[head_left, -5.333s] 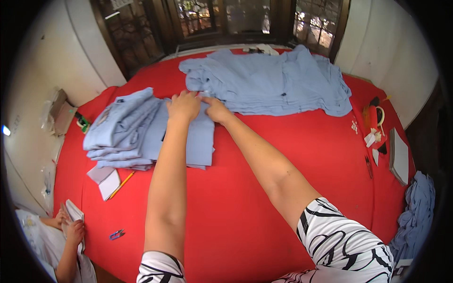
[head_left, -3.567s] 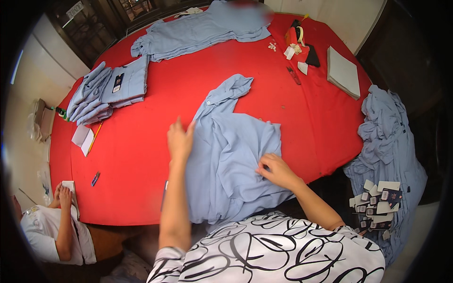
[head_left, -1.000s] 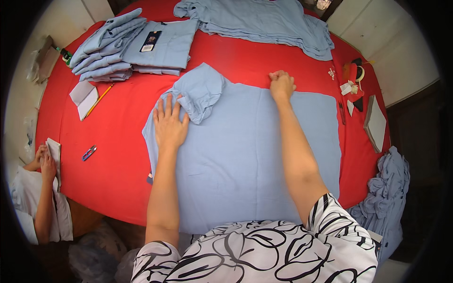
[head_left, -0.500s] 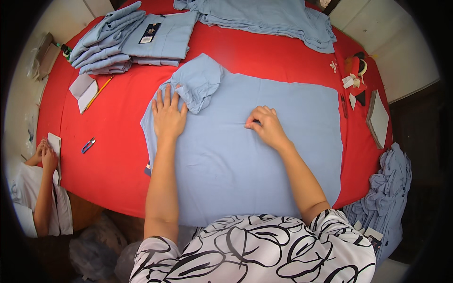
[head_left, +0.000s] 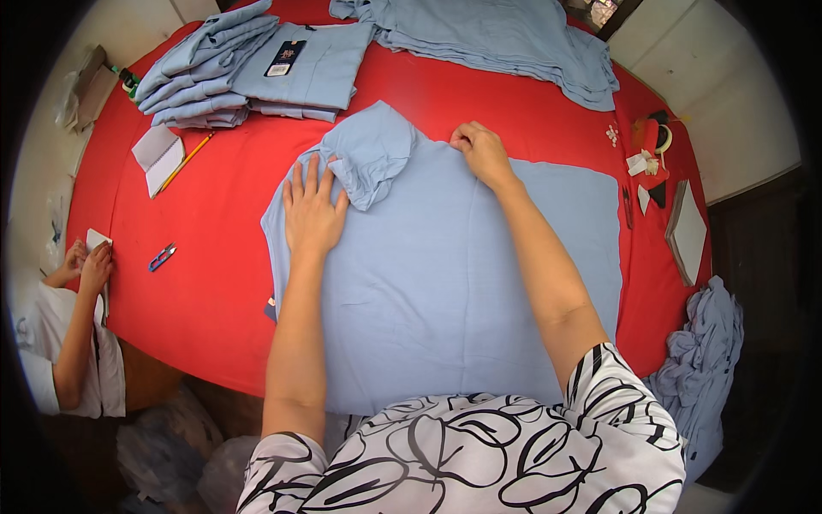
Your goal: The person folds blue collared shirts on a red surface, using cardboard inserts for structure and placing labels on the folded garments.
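Observation:
A light blue shirt (head_left: pixel 402 283) lies spread on the red-covered table, its body reaching toward me. One sleeve (head_left: pixel 377 150) is folded over and bunched at the upper left. My left hand (head_left: pixel 313 210) rests flat on the shirt beside that sleeve, fingers stretched out and touching its cuff end. At the shirt's far edge, right of the sleeve, my right hand (head_left: pixel 481 154) is closed in a pinch on the cloth. A faint crease runs down the fabric below it.
Folded blue shirts (head_left: pixel 201 73) with a dark tag are stacked far left; more blue cloth (head_left: pixel 505 43) lies at the back. Thread snips (head_left: pixel 161 257), a pencil (head_left: pixel 187 163) and a notepad (head_left: pixel 158 158) sit left. Another person's hands (head_left: pixel 90 261) hold a pad. Tape (head_left: pixel 664 139) lies right.
My right hand has moved from the middle of the shirt away from me to its far edge. My left hand stays flat by the sleeve.

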`<state>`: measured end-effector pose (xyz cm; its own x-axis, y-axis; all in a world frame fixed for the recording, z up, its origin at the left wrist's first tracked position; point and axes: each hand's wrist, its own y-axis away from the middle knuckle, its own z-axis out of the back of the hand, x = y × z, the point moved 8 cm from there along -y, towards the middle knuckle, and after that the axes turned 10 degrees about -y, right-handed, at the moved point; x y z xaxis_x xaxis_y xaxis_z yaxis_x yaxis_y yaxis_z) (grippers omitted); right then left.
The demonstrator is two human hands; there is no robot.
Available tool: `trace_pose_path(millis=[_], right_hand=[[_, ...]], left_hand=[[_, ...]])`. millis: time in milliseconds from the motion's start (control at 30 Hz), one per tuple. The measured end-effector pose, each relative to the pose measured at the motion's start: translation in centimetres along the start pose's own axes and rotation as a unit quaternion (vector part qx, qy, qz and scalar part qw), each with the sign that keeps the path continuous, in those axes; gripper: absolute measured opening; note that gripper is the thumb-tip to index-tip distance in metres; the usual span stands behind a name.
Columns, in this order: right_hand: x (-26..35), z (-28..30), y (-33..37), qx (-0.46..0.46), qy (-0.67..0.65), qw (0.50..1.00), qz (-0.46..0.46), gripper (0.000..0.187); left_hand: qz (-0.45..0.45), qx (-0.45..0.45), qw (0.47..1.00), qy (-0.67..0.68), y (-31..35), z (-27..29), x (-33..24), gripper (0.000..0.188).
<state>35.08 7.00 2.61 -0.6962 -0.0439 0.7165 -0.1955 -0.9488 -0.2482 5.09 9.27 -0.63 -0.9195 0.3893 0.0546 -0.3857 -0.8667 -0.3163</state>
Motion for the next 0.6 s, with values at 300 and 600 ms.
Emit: trace_pose_path(millis=[300,600], right_hand=[[-7.2,13.3,9.9,-0.269,0.03,0.961,-0.063,0.018],[-12.2,29.8,62.8,-0.21,0.246,0.839,-0.437,0.023]], left_hand=[[0.006,-0.01,0.999,0.038,-0.6,-0.1,0.1,0.06],[0.013,0.099,0.911,0.401,-11.2,-0.5,-0.8,0.04]])
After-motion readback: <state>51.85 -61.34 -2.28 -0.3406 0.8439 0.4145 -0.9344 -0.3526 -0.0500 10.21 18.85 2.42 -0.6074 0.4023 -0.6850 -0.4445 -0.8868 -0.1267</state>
